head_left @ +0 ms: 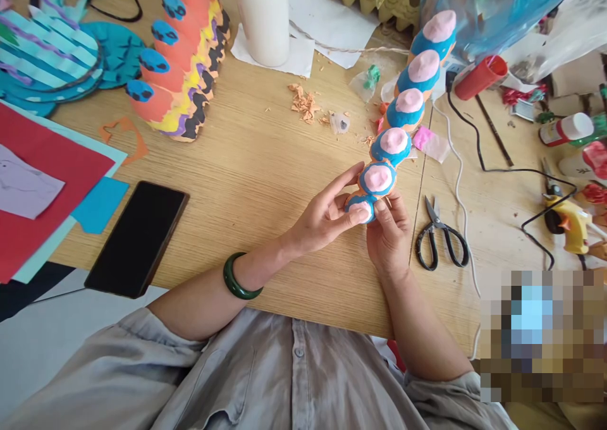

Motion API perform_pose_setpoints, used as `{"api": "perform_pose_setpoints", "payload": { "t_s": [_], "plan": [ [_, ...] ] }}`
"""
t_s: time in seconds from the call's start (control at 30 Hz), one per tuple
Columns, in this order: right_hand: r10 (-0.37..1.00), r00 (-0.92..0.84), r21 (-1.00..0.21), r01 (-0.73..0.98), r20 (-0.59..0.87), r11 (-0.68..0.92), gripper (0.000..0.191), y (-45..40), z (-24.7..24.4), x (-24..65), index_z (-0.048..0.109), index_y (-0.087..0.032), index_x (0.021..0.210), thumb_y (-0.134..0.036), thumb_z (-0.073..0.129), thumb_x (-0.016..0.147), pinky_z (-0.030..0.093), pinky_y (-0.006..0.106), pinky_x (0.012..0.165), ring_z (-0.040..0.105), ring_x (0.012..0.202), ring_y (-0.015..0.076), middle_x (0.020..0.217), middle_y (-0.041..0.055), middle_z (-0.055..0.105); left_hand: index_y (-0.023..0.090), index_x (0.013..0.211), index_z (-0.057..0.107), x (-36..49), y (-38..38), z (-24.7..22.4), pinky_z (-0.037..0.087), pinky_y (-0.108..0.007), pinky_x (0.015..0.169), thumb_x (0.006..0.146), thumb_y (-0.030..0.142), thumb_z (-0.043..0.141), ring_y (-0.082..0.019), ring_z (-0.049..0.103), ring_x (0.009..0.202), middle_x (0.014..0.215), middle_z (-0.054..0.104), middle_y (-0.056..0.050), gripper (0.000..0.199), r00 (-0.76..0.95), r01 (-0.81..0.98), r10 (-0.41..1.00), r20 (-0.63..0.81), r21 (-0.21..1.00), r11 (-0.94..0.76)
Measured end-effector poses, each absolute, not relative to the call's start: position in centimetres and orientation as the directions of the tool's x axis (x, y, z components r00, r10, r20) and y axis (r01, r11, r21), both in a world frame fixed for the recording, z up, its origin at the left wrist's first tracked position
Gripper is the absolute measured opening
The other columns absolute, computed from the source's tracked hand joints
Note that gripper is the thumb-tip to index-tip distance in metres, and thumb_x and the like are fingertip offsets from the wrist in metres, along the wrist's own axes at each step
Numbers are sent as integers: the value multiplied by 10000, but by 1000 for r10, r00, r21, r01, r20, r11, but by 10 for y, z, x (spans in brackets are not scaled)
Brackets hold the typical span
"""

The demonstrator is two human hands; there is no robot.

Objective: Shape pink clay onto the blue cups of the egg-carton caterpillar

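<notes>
A long strip of joined egg-carton bumps, blue with pink blobs on top and orange edges, runs from my hands toward the back right. My left hand holds its near end from the left, the thumb on the nearest pink blob and the fingers along the side. On the right of that same end, my right hand grips the strip between thumb and curled fingers. Black-handled scissors lie open just right of my right hand.
A black phone and coloured paper sheets lie at left. An orange egg-carton strip and a white cylinder stand behind. Orange scraps, a red tube, cables and a yellow glue gun are also on the table.
</notes>
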State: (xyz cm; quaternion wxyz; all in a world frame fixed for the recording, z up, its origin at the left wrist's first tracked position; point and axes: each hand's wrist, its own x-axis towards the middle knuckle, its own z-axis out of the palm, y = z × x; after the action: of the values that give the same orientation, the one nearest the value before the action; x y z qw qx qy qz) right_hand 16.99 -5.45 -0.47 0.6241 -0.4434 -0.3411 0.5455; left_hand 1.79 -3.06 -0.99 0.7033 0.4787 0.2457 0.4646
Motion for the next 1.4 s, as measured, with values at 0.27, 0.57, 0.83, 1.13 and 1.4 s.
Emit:
{"api": "perform_pose_setpoints", "payload": {
  "t_s": [0.27,0.57,0.83,1.13,1.4],
  "plan": [
    [983,150,-920,-390,-107,-40,289,-51,-4,172,760,-321,1027,-491,890,833,592,297,685,687,762,155,895,-36,769,267,1669,473,19,-28,-6,498,-462,1241,939,428,805,-348,554,1534,1763,446,-128,818,446,-448,893,60,878,165],
    [983,140,-925,-375,-116,-56,300,-53,-3,170,751,-311,1011,-468,915,815,598,282,681,654,714,134,847,-47,743,239,1527,621,20,-25,-2,518,-404,1138,854,382,863,-324,607,1449,1560,640,-121,729,433,-519,894,-116,779,352],
    [971,123,-894,-429,-204,-133,308,-51,-2,172,725,-271,944,-476,903,799,505,228,512,571,613,107,800,-46,690,233,1327,729,20,-23,3,564,-278,881,822,295,860,-170,710,1055,1286,758,-58,525,485,-611,848,-214,610,504],
    [968,49,-860,-472,-248,-197,340,-49,-3,171,705,-252,925,-506,899,808,470,202,419,579,580,99,774,-42,688,203,1352,712,17,-22,1,578,-281,763,845,438,890,-164,688,924,1175,743,-78,587,543,-514,811,-218,677,526],
    [957,148,-862,-484,-250,-150,335,-51,1,169,766,-263,926,-472,958,747,607,253,630,651,677,117,820,-44,756,351,1760,242,21,-30,-2,635,-430,1044,666,366,1021,-293,711,1274,1738,444,-167,1343,425,-405,896,-127,859,314]
  ]
}}
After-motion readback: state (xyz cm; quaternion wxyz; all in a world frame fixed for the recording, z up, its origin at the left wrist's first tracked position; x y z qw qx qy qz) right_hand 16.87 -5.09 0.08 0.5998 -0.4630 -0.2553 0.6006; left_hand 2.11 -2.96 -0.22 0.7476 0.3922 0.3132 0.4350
